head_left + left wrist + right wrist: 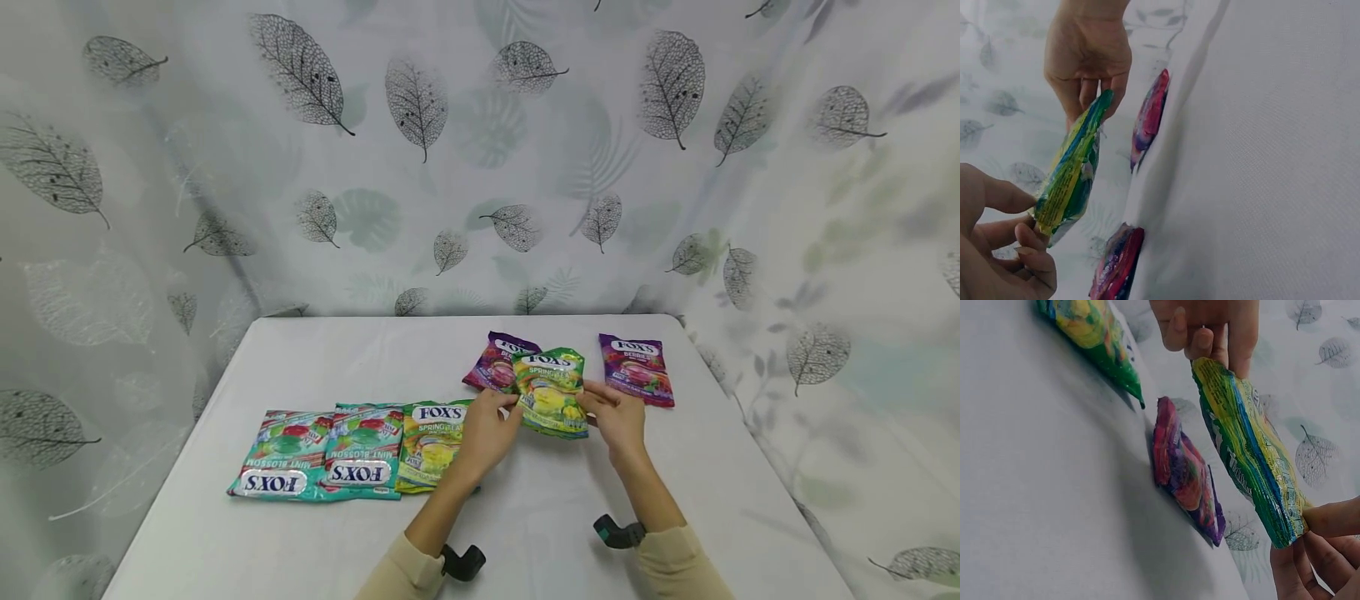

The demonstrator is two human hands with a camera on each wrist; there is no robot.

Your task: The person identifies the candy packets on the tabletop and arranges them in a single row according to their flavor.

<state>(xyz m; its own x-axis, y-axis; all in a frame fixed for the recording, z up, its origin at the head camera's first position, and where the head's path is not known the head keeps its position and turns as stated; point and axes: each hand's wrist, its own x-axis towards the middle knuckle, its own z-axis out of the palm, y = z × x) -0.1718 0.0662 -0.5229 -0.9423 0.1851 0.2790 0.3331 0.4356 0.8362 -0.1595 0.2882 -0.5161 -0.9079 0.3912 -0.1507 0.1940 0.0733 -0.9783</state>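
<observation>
Both hands hold a yellow-green Fox's Spring Tea candy bag (551, 396) above the table, label facing the head camera. The left hand (489, 429) pinches its left edge between thumb and fingers; the right hand (617, 417) pinches the right edge. In the wrist views the bag's striped back shows, and it hangs clear of the tabletop. Partly behind it lies a purple Fox's Berries bag (497, 364). A second purple Berries bag (637, 371) lies just beyond the right hand. Left of the left hand, another Spring Tea bag (431, 446) lies flat, partly covered by that hand.
Two teal Mint Blossom bags (285, 454) (363, 450) lie side by side at the table's left, their lettering upside down to the head camera. They line up with the flat Spring Tea bag. A leaf-patterned curtain (480, 167) stands behind the white table (540, 533).
</observation>
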